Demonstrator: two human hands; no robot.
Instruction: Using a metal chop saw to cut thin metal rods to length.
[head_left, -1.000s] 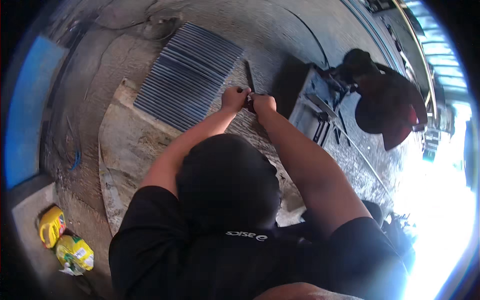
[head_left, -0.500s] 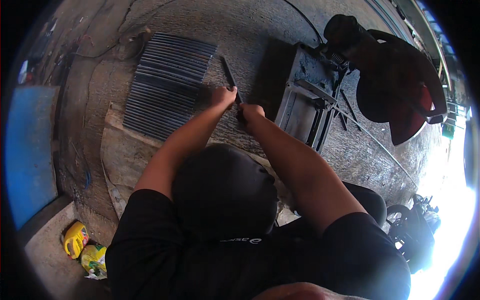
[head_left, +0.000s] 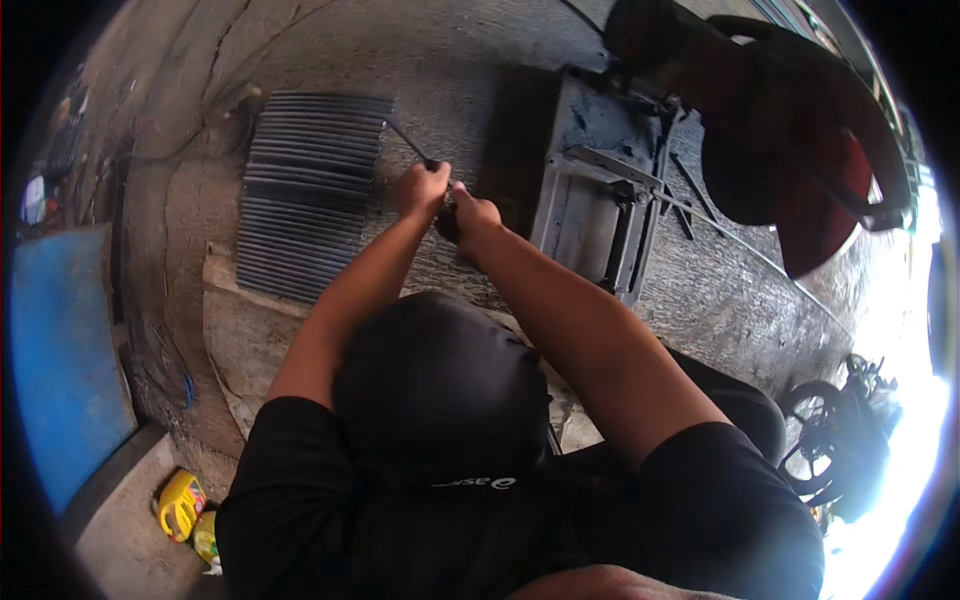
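Note:
My left hand (head_left: 425, 188) is closed around a thin dark metal bar (head_left: 407, 138), which slants away to the upper left. Close beside it, my right hand (head_left: 472, 217) is closed on the near part of the same bar; the fingers there are partly hidden in shadow. The bar's far end comes up to the right edge of a stack of similar dark metal bars (head_left: 310, 160), laid side by side on the ground. To the right of my hands stands a cut-off saw, its metal base (head_left: 590, 215) nearest to me and its red blade (head_left: 838, 205) farther right.
Several short dark bar pieces (head_left: 690, 185) lie by the saw, along with a long thin rod (head_left: 770, 265). A blue panel (head_left: 75, 350) stands at the left, with a yellow jug (head_left: 181, 505) below it. A parked motorcycle (head_left: 840, 440) is at the right.
Both hands have moved left with the bar, toward the stack. The bar is more tilted, and its far end now reaches the stack's edge. The view has shifted slightly.

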